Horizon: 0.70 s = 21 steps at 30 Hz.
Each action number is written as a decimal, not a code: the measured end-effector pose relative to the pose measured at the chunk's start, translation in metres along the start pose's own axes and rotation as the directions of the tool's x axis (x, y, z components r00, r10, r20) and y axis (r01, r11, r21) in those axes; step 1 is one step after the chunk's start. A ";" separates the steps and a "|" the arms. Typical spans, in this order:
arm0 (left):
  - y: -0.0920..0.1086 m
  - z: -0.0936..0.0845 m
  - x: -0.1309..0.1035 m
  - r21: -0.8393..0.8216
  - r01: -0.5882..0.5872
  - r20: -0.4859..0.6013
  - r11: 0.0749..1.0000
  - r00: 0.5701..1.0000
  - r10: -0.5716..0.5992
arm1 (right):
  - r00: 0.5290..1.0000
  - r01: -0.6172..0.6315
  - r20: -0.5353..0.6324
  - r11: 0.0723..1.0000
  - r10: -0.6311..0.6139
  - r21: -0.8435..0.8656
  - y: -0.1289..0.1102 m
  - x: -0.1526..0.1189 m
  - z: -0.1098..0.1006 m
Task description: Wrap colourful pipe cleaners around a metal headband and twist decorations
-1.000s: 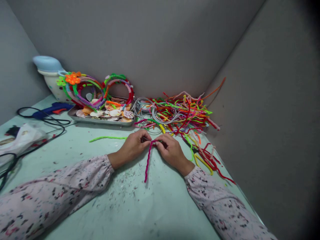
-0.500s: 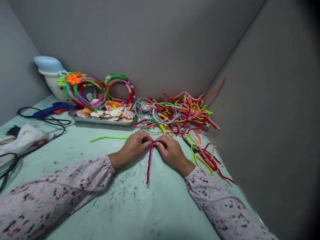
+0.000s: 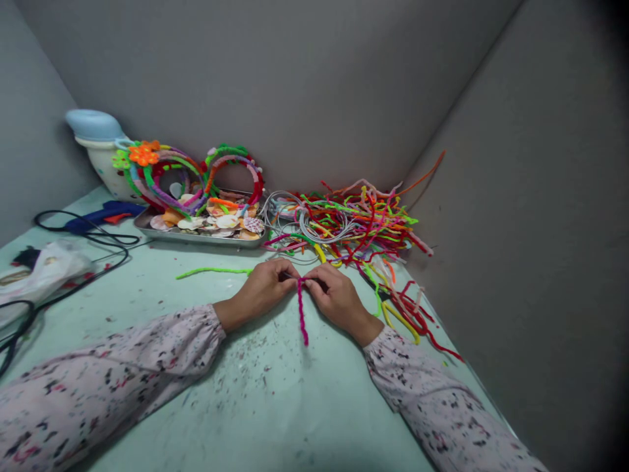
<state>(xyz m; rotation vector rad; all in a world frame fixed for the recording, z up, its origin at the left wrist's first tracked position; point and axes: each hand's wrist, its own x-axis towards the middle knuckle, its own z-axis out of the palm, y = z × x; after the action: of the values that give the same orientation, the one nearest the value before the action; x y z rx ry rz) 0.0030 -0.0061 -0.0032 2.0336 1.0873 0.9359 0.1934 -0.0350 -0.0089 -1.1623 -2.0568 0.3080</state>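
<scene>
A magenta pipe cleaner hangs down from between my fingertips, its lower end free over the table. My left hand is closed in a pinch at its top. Close on the other side, my right hand pinches the same spot, fingertips almost meeting the left ones. A bright green pipe cleaner sticks out to the left from behind my left hand; whether that hand grips it I cannot tell. The exact join at the fingertips is too small to make out.
Behind my hands, a metal tray holds shells and several fuzzy headbands. To its right lie coiled grey wire and a heap of coloured pipe cleaners. A blue-lidded container, black cable and plastic bag are leftward.
The hanging end of the magenta pipe cleaner has swung to the right and its tip sits higher. Both hands remain in nearly the same place, still pinching.
</scene>
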 end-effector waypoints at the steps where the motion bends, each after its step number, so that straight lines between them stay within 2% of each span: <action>1: 0.000 0.000 0.000 -0.001 0.002 -0.001 1.000 1.000 -0.002 | 1.000 0.002 -0.001 1.000 -0.002 0.001 0.000 0.000 0.000; 12: 0.001 0.000 0.003 -0.084 0.058 0.007 0.995 0.998 -0.057 | 1.000 -0.005 -0.018 1.000 0.005 0.021 0.001 0.001 0.000; 21: 0.000 0.000 0.003 -0.051 0.012 0.008 0.999 1.000 -0.012 | 0.999 -0.013 -0.033 0.999 0.014 0.044 -0.001 0.001 0.000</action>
<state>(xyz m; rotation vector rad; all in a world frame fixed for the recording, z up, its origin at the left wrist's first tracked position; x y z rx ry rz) 0.0041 -0.0033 -0.0022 1.9857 1.0597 0.9392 0.1928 -0.0344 -0.0077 -1.1481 -2.0049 0.3365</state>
